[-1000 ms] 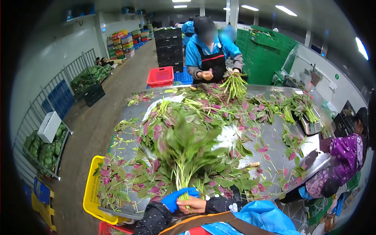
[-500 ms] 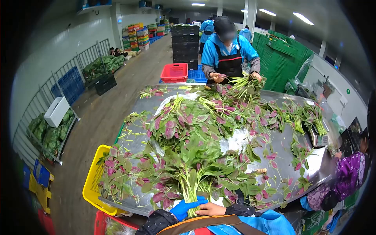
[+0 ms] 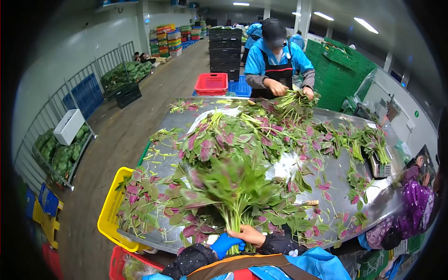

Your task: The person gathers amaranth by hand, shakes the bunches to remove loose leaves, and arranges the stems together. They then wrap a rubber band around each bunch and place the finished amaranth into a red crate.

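Observation:
In front of me a bunch of leafy greens (image 3: 233,184) stands upright, leaves up and slightly blurred, above the near edge of the metal table (image 3: 331,210). My left hand (image 3: 225,244), in a blue glove, is closed round the lower stems. Just above it my bare right hand (image 3: 248,235) grips the same stems, its thumb across them. The cut ends are hidden below my hands. A heap of green and purple leaves (image 3: 219,140) lies beyond the bunch, and loose purple leaves (image 3: 193,231) are scattered to its left.
Across the table a person (image 3: 278,60) in a blue jacket handles another bunch. A scale (image 3: 380,169) stands at the right, near a person in purple (image 3: 417,200). A yellow crate (image 3: 112,210) and a red crate (image 3: 119,266) flank the table's left side. A knife-like handle (image 3: 308,203) lies right.
My right hand has moved up the stems, above the gloved hand. The bunch's leaves have shifted and blurred. The person opposite has brought a hand in to the stems of their bunch.

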A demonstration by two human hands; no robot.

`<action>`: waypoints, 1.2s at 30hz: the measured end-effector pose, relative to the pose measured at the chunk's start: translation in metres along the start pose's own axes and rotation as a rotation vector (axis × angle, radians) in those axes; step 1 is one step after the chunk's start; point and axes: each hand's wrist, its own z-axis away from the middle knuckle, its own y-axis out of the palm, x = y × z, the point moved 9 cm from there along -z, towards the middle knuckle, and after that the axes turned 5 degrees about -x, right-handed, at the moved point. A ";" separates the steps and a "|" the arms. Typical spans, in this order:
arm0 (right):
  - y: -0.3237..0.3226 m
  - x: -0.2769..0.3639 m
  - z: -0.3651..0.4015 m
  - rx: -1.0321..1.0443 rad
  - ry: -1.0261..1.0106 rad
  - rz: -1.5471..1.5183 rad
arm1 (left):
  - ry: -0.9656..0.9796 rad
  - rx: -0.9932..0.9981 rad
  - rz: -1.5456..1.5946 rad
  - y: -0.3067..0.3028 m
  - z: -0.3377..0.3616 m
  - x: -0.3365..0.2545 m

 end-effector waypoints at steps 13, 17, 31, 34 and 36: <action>-0.009 0.033 0.008 -0.120 -0.225 -0.003 | 0.031 -0.172 -0.361 -0.015 0.020 -0.029; -0.020 0.017 0.000 -0.188 -0.177 -0.157 | -0.091 -0.139 -0.337 -0.033 0.004 0.001; -0.057 0.056 0.027 -0.148 -0.173 -0.369 | 0.040 -0.050 0.325 -0.023 0.032 -0.063; -0.115 0.083 0.055 -0.274 -0.267 -0.460 | 0.144 -0.103 0.418 -0.043 0.062 -0.111; -0.154 0.102 0.070 -0.250 -0.482 -0.664 | 0.291 -0.149 0.452 -0.061 0.079 -0.133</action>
